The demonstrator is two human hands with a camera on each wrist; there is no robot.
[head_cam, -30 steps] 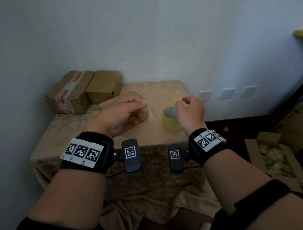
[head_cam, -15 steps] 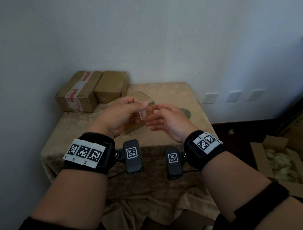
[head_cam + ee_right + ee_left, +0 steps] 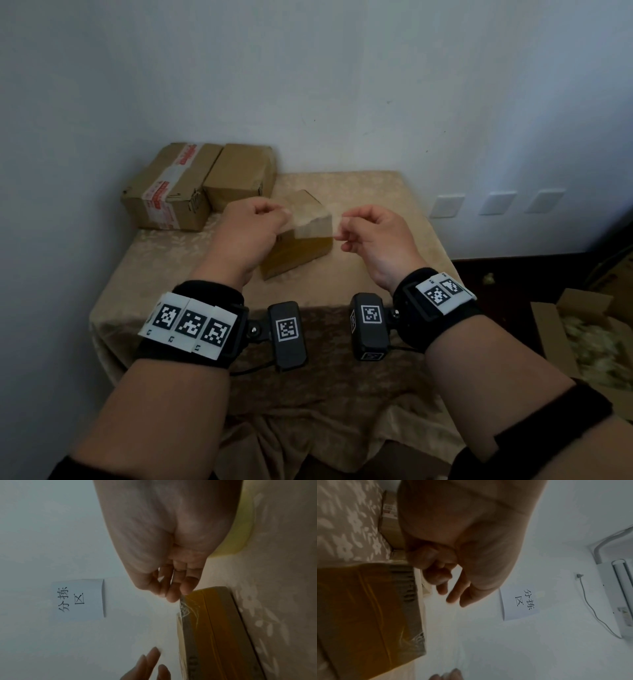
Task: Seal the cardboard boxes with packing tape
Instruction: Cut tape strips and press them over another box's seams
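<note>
A short strip of clear packing tape [image 3: 310, 222] is stretched flat between my two hands, just above a small brown cardboard box [image 3: 301, 250] in the middle of the table. My left hand [image 3: 270, 214] pinches the strip's left end and my right hand [image 3: 344, 228] pinches its right end. The wrist views show the box [image 3: 364, 608] [image 3: 214, 628] below the pinching fingertips [image 3: 452, 596] [image 3: 173, 593], its side glossy with tape. The yellowish tape roll [image 3: 240, 527] stands on the cloth behind my right palm, hidden in the head view.
Two larger cardboard boxes [image 3: 171, 192] [image 3: 241, 174] sit at the table's back left against the wall. A beige floral cloth [image 3: 394, 212] covers the table. On the floor to the right stands an open carton of filler [image 3: 582, 342]. A paper sign [image 3: 520, 601] hangs on the wall.
My right hand left the tape roll, met the left hand and took the strip's free end. The hands then drew apart, stretching the strip over the small box.
</note>
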